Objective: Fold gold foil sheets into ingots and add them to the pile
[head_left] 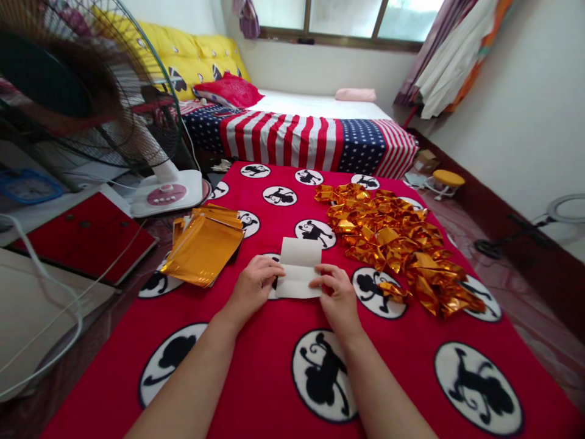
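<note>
Pinching of paper [300, 251] at opposite edges by left hand [254, 283] and right hand [338, 296], likely for an even crease; separation of stack [205, 247] from foils [388, 231], presumably against mixing.

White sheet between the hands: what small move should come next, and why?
I'd probably press along the crosswise crease next: the white sheet shows that line between its upper and lower panels, and the left hand and right hand are already at its opposite side edges.
</note>
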Available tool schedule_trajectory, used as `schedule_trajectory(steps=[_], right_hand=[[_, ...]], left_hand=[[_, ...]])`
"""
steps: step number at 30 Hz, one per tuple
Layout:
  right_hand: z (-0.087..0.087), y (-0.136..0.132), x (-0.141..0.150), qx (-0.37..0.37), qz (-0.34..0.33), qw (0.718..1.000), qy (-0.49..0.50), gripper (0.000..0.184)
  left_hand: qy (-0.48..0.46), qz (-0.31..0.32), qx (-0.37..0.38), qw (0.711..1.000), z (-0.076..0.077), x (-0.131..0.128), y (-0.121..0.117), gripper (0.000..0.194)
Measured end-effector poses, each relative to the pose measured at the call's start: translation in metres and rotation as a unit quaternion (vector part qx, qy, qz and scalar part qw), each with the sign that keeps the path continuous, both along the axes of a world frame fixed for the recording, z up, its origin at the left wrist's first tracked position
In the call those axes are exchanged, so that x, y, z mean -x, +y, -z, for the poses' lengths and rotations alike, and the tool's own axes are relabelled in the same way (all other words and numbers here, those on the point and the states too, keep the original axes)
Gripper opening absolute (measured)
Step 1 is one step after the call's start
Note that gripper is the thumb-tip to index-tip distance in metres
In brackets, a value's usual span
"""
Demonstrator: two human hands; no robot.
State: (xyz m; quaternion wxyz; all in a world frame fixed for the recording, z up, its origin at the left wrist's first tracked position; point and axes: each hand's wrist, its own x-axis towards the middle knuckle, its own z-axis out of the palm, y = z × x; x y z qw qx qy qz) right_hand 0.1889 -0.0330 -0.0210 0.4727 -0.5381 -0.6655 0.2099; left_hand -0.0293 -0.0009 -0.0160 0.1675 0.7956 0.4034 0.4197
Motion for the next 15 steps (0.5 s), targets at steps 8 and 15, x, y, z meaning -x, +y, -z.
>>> schedule_trajectory(steps=[8,15], right_hand=[[-0.001,-0.003,-0.012,0.019,-0.043,0.998,-0.038,0.034],[-0.001,-0.002,-0.014,0.023,-0.051,0.997,-0.049,0.032]], left_hand=[[0.041,0.034,0.076,0.996,-0.006,0.007,-0.003,0.042],[0.045,0.047,0.080,0.995,-0.009,0.006,-0.003,0.041]])
